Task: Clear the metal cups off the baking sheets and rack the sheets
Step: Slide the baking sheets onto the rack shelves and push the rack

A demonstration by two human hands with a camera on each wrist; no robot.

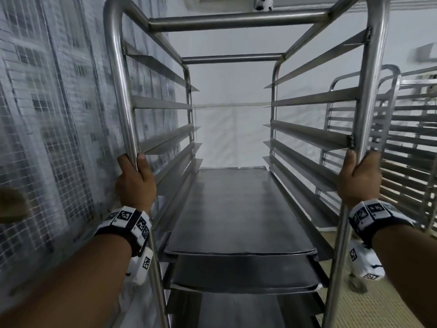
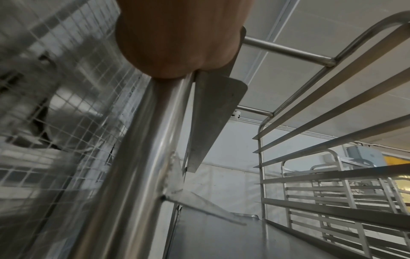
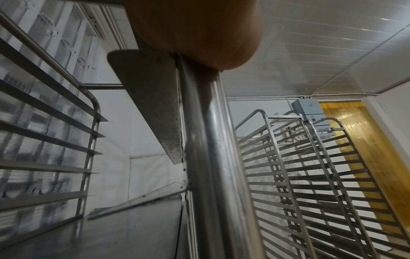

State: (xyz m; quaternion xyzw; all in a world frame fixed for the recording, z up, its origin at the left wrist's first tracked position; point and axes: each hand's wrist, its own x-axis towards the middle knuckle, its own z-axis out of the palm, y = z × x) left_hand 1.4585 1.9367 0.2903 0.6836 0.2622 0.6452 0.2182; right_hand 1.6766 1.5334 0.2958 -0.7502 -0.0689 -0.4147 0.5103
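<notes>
A tall steel tray rack (image 1: 236, 20) stands right in front of me. Dark baking sheets lie on its lower rails: a top sheet (image 1: 236, 209), a second sheet (image 1: 246, 273) under it and a third sheet (image 1: 236, 311) lower down. No metal cups show. My left hand (image 1: 136, 179) grips the rack's left front post (image 1: 120, 91). My right hand (image 1: 359, 178) grips the right front post (image 1: 371, 91). In the wrist views each palm, left (image 2: 177, 40) and right (image 3: 195, 31), wraps its post (image 2: 133, 157) (image 3: 213, 157).
A wire-mesh partition covered with plastic film (image 1: 47, 114) runs close along the left. More empty tray racks (image 1: 406, 147) stand at the right, over a tiled floor (image 1: 378, 299). A white wall (image 1: 231, 129) lies behind the rack. A yellow strip curtain (image 3: 359, 140) hangs at the far right.
</notes>
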